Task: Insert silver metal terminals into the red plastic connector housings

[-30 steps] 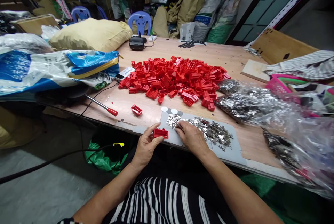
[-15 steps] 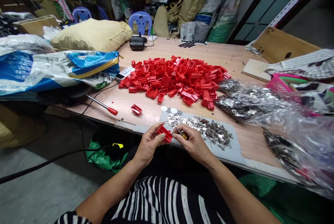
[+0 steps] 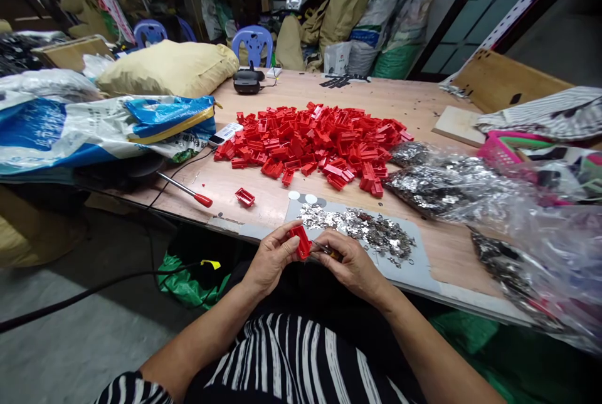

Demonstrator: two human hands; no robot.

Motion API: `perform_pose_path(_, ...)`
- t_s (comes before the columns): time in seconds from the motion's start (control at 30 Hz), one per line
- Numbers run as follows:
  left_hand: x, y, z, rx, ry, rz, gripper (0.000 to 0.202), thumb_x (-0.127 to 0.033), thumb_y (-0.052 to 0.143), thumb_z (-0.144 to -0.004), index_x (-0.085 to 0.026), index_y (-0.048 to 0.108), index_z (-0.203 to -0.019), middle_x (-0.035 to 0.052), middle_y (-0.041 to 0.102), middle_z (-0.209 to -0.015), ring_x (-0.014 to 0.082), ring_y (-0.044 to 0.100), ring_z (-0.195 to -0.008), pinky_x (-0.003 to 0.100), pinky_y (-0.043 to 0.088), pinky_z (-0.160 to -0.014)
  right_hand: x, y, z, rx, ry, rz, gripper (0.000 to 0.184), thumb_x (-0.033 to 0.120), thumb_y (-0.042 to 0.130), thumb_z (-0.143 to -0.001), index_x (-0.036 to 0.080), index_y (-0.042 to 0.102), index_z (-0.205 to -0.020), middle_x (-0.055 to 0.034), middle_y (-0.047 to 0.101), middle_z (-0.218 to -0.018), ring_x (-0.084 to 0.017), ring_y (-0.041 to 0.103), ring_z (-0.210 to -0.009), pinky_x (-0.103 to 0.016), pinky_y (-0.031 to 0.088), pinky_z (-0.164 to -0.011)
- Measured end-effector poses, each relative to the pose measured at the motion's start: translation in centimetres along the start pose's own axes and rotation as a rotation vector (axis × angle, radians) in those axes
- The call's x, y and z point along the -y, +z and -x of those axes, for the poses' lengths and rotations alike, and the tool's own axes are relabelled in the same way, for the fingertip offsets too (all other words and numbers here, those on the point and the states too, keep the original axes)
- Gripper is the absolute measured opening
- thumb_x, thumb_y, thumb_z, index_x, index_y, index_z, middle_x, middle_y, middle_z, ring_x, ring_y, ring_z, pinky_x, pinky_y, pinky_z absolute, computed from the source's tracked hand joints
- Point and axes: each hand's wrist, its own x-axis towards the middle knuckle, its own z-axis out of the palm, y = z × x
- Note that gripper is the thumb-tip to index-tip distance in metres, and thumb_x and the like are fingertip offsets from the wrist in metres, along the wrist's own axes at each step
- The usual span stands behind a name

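Two hands meet at the bench (image 3: 244,191) edge: left hand (image 3: 270,260) fingers closed on a red plastic housing (image 3: 301,241) — tilted upright since a second ago. Right hand (image 3: 350,263) pinches a small tool (image 3: 329,251) against it, having left the metal clips (image 3: 376,231) — fitting appears underway.

**Counted on and around the bench**

Two hands — a left hand (image 3: 270,258) and a right hand (image 3: 350,261) — share one red plastic piece (image 3: 301,241). One more red piece (image 3: 245,197) lies alone; the red heap (image 3: 313,143) and the metal bits (image 3: 371,231) are too many to count. One red-handled screwdriver (image 3: 185,191), two white discs (image 3: 302,197), two blue chairs (image 3: 254,40) — one pink basket (image 3: 501,150).
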Motion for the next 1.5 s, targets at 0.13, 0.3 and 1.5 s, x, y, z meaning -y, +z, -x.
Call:
perform_pose_path(0.13, -0.1, 0.2, 0.0, 0.0, 0.004, -0.027, 0.041, -0.028, 0.074, -0.073, -0.021, 0.067, -0.113, 0.0033, 0.066, -0.092, 0.0134, 0.061, -0.079, 0.027, 0.051, -0.072, -0.1, -0.1, 0.4, 0.031, 0.076, 0.008, 0.011, 0.026, 0.057, -0.09, 0.022, 0.061, -0.099, -0.0031, 0.062, -0.088, -0.015, 0.055, -0.075, -0.027, 0.043, -0.067)
perform_pose_path(0.3, 0.3, -0.4, -0.2, 0.017, 0.067, -0.159, 0.041, -0.029, 0.07, -0.077, -0.022, 0.064, -0.117, 0.0042, 0.065, -0.101, 0.0154, 0.06, -0.09, 0.027, 0.05, -0.08, -0.3, -0.3, 1.0, -0.017, 0.164, 0.054, 0.016, 0.031, 0.055, -0.091, 0.022, 0.057, -0.104, -0.0009, 0.06, -0.084, -0.014, 0.053, -0.068, -0.026, 0.043, -0.064)
perform_pose_path(1.5, 0.6, -2.7, -2.7, 0.128, 0.365, -0.9, 0.038, -0.015, 0.069, -0.072, -0.027, 0.069, -0.108, 0.0046, 0.071, -0.106, 0.0221, 0.064, -0.096, 0.034, 0.045, -0.092, -1.6, 1.9, 0.5, 0.005, 0.216, 0.368, 0.017, 0.011, 0.052, -0.088, 0.019, 0.066, -0.093, -0.0059, 0.063, -0.091, -0.019, 0.061, -0.086, -0.032, 0.049, -0.078)
